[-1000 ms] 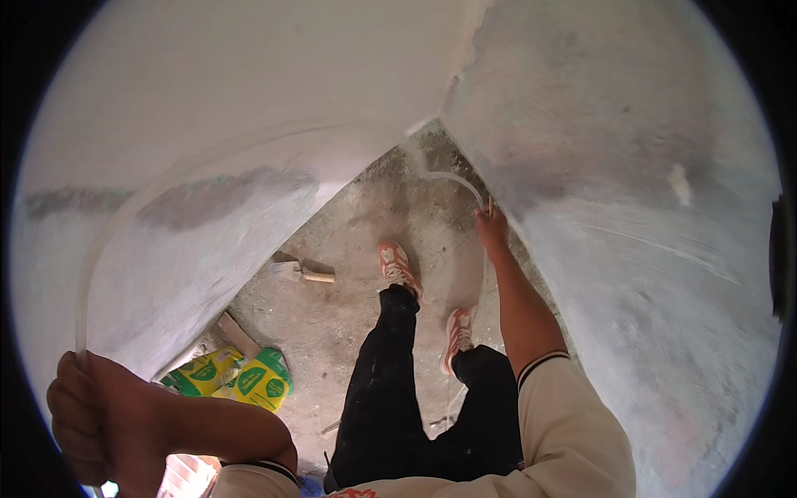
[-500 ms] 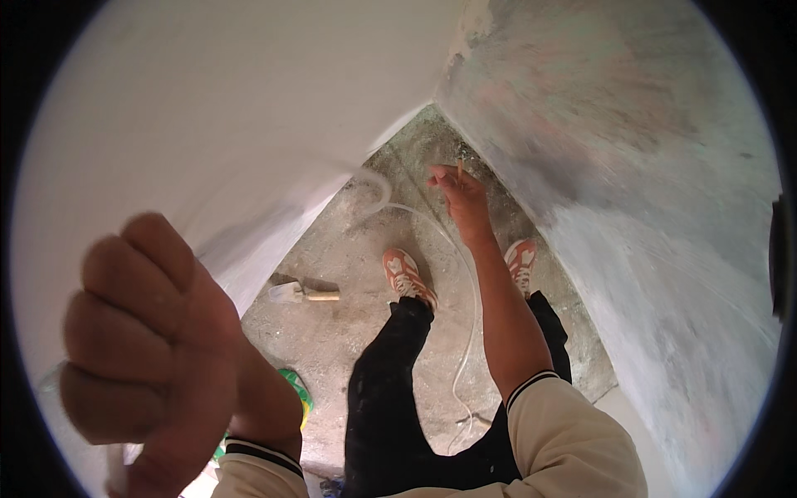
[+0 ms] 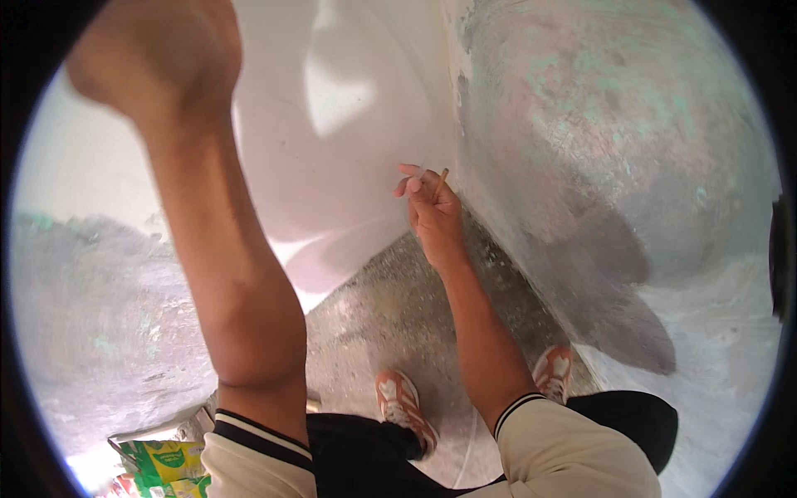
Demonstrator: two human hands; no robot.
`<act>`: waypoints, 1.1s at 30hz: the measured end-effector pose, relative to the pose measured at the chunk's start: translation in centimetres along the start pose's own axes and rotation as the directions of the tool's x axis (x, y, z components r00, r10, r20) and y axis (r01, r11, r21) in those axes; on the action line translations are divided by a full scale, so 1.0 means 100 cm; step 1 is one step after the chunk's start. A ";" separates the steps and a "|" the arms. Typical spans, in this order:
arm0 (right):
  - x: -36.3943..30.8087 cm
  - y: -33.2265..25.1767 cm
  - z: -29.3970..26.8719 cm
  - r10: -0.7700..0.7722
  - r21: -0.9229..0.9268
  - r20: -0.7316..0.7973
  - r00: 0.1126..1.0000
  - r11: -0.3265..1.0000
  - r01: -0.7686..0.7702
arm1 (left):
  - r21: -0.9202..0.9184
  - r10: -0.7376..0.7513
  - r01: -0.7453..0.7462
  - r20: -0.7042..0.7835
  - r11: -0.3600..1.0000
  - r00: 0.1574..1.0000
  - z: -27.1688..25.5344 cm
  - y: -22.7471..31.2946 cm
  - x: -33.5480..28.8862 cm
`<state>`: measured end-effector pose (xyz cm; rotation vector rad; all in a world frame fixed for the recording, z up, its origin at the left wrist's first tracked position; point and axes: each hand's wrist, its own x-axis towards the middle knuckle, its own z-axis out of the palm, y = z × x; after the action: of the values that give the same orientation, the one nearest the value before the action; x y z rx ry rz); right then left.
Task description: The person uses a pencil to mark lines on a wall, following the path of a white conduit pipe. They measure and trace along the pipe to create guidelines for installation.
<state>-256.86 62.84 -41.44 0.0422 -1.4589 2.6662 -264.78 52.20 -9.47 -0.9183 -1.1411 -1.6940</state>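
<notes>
My left hand (image 3: pixel 162 54) is raised high at the upper left, close to the camera. It is blurred, and its fingers are cut off by the dark rim of the view, so what it does with them is hidden. In front of the pale wall (image 3: pixel 365 166), near the corner, my right hand (image 3: pixel 436 212) is held up with its fingers curled. A cigarette (image 3: pixel 442 178) is gripped between those fingers, its tan end poking out on the right and a whitish part showing on the left.
A rough, patchy grey wall (image 3: pixel 581 149) rises on the right and meets the pale wall at a corner. Below are the concrete floor (image 3: pixel 374 315) and my orange-and-white shoes (image 3: pixel 400 402). A green and yellow bag (image 3: pixel 166 465) is at the lower left.
My left hand, a closed fist at the lower left before, has swung up to the upper left. My right hand has shifted slightly left, still with the cigarette. The view has tilted up the walls.
</notes>
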 end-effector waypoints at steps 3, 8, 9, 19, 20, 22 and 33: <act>0.013 -0.009 0.007 -0.106 -0.071 0.006 0.994 0.992 0.106 | -0.050 0.122 -0.121 0.020 0.991 0.992 0.022 0.014 0.001; 0.034 -0.009 0.004 -0.117 -0.219 0.056 0.992 0.968 0.127 | 0.341 0.065 -0.034 -0.080 0.939 0.995 0.040 0.054 0.007; 0.038 -0.009 0.008 -0.104 -0.249 0.059 0.993 0.962 0.115 | 0.455 0.078 -0.062 -0.017 0.888 0.997 0.026 0.055 0.028; 0.041 -0.012 0.015 -0.122 -0.312 0.105 0.987 0.938 0.149 | 0.629 -0.181 -0.090 0.352 0.772 0.918 0.038 0.105 0.022; 0.041 -0.012 0.013 -0.112 -0.316 0.105 0.988 0.938 0.140 | 0.675 -0.127 -0.112 0.295 0.729 0.947 0.047 0.093 0.014; 0.043 -0.014 0.010 -0.099 -0.324 0.100 0.990 0.937 0.126 | 0.719 -0.018 -0.213 0.299 0.662 0.954 0.046 0.072 0.005; 0.045 -0.026 0.011 -0.016 -0.397 0.087 0.996 0.917 0.050 | 0.597 0.269 -0.759 0.710 0.259 0.650 -0.022 0.019 -0.003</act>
<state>-261.11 63.64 -38.37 0.1443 -1.9791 2.3111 -263.12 49.79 -9.82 -0.8683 -1.5310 -0.1024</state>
